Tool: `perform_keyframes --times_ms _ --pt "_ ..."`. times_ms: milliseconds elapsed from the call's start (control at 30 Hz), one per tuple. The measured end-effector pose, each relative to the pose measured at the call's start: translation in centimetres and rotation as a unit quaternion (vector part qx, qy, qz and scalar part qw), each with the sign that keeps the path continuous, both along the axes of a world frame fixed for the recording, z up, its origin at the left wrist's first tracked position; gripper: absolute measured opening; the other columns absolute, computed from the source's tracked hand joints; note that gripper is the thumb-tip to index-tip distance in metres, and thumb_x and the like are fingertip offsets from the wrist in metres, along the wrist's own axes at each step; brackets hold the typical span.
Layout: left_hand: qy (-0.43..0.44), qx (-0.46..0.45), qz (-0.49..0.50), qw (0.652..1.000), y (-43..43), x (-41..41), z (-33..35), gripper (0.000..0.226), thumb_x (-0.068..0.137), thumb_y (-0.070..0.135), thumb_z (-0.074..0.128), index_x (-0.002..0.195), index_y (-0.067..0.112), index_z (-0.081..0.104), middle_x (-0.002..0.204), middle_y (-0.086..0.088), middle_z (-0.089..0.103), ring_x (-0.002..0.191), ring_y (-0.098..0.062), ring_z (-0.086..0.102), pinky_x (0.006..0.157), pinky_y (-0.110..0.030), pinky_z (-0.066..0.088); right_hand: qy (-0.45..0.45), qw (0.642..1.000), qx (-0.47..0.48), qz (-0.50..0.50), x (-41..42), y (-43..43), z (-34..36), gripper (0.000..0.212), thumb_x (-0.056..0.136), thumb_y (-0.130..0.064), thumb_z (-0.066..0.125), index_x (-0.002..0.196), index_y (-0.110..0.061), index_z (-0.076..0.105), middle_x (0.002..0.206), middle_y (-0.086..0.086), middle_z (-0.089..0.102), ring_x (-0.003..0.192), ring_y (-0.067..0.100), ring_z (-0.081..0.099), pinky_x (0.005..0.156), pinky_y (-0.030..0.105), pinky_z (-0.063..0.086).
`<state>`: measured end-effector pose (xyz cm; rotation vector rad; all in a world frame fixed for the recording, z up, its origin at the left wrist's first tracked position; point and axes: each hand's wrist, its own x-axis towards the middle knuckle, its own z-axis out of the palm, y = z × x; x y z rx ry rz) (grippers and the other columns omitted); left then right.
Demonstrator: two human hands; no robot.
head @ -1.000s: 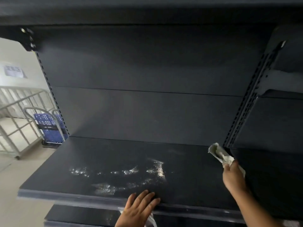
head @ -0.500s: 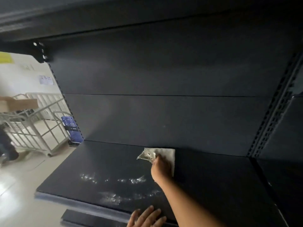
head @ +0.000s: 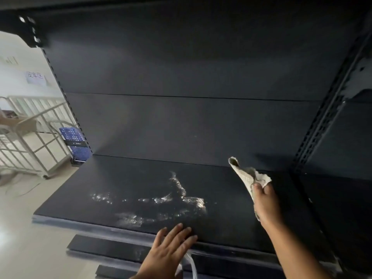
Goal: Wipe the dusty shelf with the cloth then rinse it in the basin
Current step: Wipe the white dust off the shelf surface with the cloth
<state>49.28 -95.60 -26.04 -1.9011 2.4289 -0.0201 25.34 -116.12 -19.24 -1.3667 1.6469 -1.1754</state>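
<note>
right hand [head: 265, 202] gripping crumpled mesh cloth [head: 246, 176], left hand [head: 169, 252] flat on matte shelf [head: 124, 178]

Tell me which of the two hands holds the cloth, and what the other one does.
The right hand grips the cloth. The left hand holds nothing: its straight fingers rest flat on the front edge of the shelf.

Both hands at the shelf [head: 100, 188]
The left hand [head: 171, 246] lies flat on the shelf's front edge, fingers straight and spread. The right hand [head: 265, 202], forearm stretched forward, is over the shelf's right part, fingers curled round the cloth [head: 247, 176].
</note>
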Motion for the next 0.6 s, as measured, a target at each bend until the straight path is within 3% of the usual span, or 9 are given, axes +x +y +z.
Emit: perform_keyframes --times_ms 167,267,400,500,600 --pt "0.022 0.007 -0.031 0.999 -0.2 0.3 0.7 0.099 0.043 0.054 0.066 0.138 0.03 0.048 0.141 0.007 0.053 0.135 -0.016 0.036 0.102 -0.042 0.026 0.209 0.977 0.032 -0.003 -3.2 3.0 -2.0 0.021 0.097 -0.015 0.043 0.108 0.001 0.054 0.086 0.013 0.061 0.086 0.038 0.06 0.072 0.035 0.041" --pt "0.014 -0.014 -0.068 0.998 -0.2 1.0 1.1 0.101 0.041 0.054 0.07 0.138 0.029 0.05 0.142 0.007 0.052 0.133 -0.015 0.043 0.101 -0.041 0.029 0.36 0.932 0.043 0.026 0.0 5.4 -4.0 0.024 0.097 -0.019 0.043 0.113 -0.003 0.052 0.097 0.017 0.066 0.087 0.036 0.062 0.067 0.032 0.037" --pt "-0.002 -0.052 -0.115 0.992 0.7 3.4 1.9 0.092 0.051 0.054 0.067 0.138 0.031 0.049 0.146 0.006 0.047 0.134 -0.015 0.042 0.106 -0.042 0.039 0.352 0.933 0.053 0.059 8.5 8.0 -4.0 0.029 0.098 -0.021 0.04 0.122 -0.008 0.048 0.118 0.017 0.062 0.107 0.036 0.059 0.082 0.036 0.044" --pt "0.006 -0.067 -0.108 0.992 2.0 7.6 1.9 0.088 0.053 0.047 0.068 0.137 0.029 0.051 0.145 0.005 0.047 0.136 -0.016 0.039 0.106 -0.042 0.022 0.336 0.934 0.067 0.099 16.3 10.4 -3.6 0.031 0.098 -0.022 0.038 0.127 -0.011 0.045 0.129 0.017 0.057 0.121 0.036 0.051 0.098 0.043 0.043" --pt "0.061 -0.116 -0.09 0.987 3.2 13.1 1.6 0.078 0.06 0.035 0.057 0.137 0.025 0.052 0.143 0.002 0.051 0.137 -0.016 0.031 0.109 -0.04 0.018 0.311 0.94 0.064 0.124 23.3 12.6 -3.0 0.033 0.099 -0.022 0.036 0.128 -0.01 0.044 0.13 0.016 0.056 0.124 0.035 0.048 0.102 0.043 0.04"
